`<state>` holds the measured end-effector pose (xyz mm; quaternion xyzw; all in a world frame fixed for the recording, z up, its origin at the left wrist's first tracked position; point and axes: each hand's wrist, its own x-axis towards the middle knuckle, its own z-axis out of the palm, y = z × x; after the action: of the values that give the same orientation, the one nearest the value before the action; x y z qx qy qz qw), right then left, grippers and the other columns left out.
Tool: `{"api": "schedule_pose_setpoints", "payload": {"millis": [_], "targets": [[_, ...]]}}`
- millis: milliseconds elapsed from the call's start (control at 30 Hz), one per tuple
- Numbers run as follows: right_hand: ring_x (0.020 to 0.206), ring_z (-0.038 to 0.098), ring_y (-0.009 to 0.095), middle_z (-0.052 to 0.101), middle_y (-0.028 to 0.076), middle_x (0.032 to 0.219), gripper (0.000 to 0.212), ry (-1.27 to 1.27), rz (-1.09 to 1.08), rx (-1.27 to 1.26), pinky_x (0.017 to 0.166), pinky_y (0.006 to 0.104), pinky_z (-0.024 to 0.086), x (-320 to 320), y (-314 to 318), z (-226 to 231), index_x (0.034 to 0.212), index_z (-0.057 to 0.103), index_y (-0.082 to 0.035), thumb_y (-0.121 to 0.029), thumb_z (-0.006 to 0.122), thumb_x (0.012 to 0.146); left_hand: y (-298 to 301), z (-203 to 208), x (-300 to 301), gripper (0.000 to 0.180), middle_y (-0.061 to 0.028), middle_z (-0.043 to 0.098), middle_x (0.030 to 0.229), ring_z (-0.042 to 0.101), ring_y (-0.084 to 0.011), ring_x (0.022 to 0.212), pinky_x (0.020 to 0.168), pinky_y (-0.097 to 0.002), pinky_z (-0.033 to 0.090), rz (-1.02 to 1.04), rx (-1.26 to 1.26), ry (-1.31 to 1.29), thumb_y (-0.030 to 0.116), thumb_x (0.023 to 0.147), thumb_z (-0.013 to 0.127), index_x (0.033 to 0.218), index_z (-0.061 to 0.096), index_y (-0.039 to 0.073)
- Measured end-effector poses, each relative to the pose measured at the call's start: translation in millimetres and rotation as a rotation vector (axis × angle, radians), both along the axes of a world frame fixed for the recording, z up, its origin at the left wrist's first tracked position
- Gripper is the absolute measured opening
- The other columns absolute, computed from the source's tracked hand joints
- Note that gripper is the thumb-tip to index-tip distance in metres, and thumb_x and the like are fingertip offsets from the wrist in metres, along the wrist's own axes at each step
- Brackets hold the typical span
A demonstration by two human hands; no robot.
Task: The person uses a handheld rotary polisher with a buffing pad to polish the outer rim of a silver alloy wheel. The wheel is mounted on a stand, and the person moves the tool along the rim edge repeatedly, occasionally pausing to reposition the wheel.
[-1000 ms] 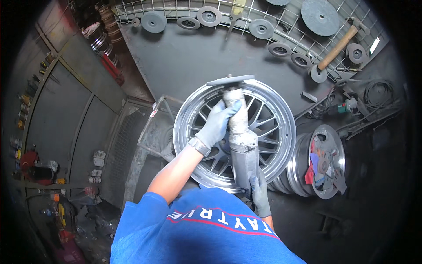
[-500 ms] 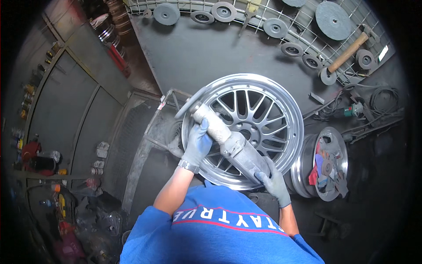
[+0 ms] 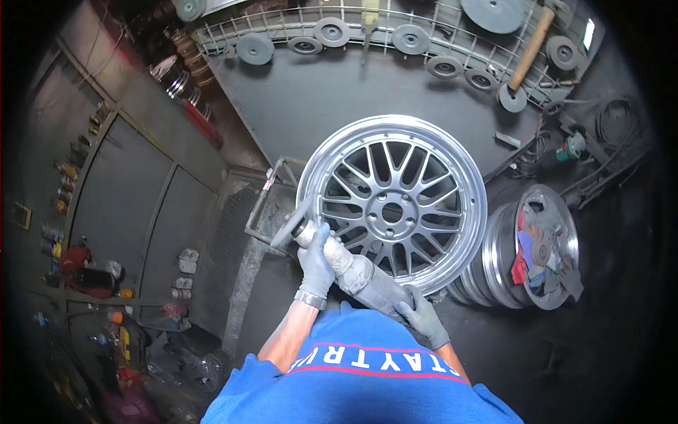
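A large multi-spoke alloy wheel (image 3: 404, 196) with a shiny rim lies face up in front of me. Across its near left side I hold a grey power grinder (image 3: 376, 284) at a slant, a thin grey disc (image 3: 292, 222) on its far left end. My left hand (image 3: 317, 265), in a grey glove, wraps round the pale wrapped neck just behind the disc. The rear of the body is gripped by my gloved right hand (image 3: 422, 318), close to my shirt. The disc overlaps the wheel's left rim in view; whether they touch I cannot tell.
A second wheel (image 3: 498, 258) at right holds rags and gloves (image 3: 542, 247). Several discs (image 3: 411, 39) and a hammer (image 3: 531, 49) hang on a wire rack at the back. A metal frame (image 3: 256, 205) stands left of the wheel; a green grinder (image 3: 571, 147) lies far right.
Both hands have drawn the grinder nearer to my body, its disc end swinging lower and left. More of the wheel's spokes and hub now shows. The whole view has shifted slightly.
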<state>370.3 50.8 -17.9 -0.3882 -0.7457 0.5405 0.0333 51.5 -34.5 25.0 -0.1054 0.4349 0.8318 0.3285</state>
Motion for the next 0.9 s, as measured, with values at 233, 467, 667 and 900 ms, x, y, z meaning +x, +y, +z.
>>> {"api": "schedule_pose_setpoints", "payload": {"millis": [233, 467, 667, 900], "targets": [[0.124, 0.075, 0.039, 0.079, 0.02, 0.129, 0.053, -0.09, 0.226, 0.089, 0.107, 0.0462, 0.057, -16, 24, 27, 0.135, 0.076, -0.005, -0.049, 0.064, 0.108, -47, -3, 2, 0.014, -0.0084, 0.078, 0.101, 0.076, -0.0178, 0.089, 0.08, -0.0349, 0.062, -0.137, -0.106, 0.365, 0.013, 0.101, 0.079, 0.107, 0.078, 0.0], [0.099, 0.069, 0.041, 0.069, 0.018, 0.098, 0.039, 0.273, -0.515, 1.122, 0.091, 0.0493, 0.055, -71, 230, 119, 0.107, 0.069, -0.005, -0.041, 0.083, 0.098, -121, -43, -14, 0.024, -0.013, 0.077, 0.13, 0.075, -0.0238, 0.12, 0.107, -0.0389, 0.06, -0.316, -0.319, 0.796, 0.005, 0.106, 0.071, 0.128, 0.079, 0.003], [0.098, 0.07, 0.058, 0.074, 0.033, 0.096, 0.053, 0.172, -0.443, 0.922, 0.08, 0.0613, 0.055, -55, 269, 61, 0.108, 0.066, -0.004, -0.055, 0.075, 0.101, -142, -21, -19, 0.036, -0.0131, 0.077, 0.133, 0.073, -0.0263, 0.124, 0.112, -0.0399, 0.057, -0.439, -0.426, 1.287, -0.004, 0.103, 0.068, 0.138, 0.073, 0.004], [0.104, 0.076, 0.048, 0.076, 0.032, 0.107, 0.043, 0.327, -0.719, 0.85, 0.09, 0.0525, 0.056, -29, 189, 5, 0.121, 0.071, 0.005, -0.035, 0.077, 0.105, -141, -32, -41, 0.029, -0.0108, 0.076, 0.123, 0.074, -0.0256, 0.115, 0.104, -0.0396, 0.059, -0.47, -0.312, 1.101, 0.009, 0.105, 0.071, 0.133, 0.072, 0.002]]}}
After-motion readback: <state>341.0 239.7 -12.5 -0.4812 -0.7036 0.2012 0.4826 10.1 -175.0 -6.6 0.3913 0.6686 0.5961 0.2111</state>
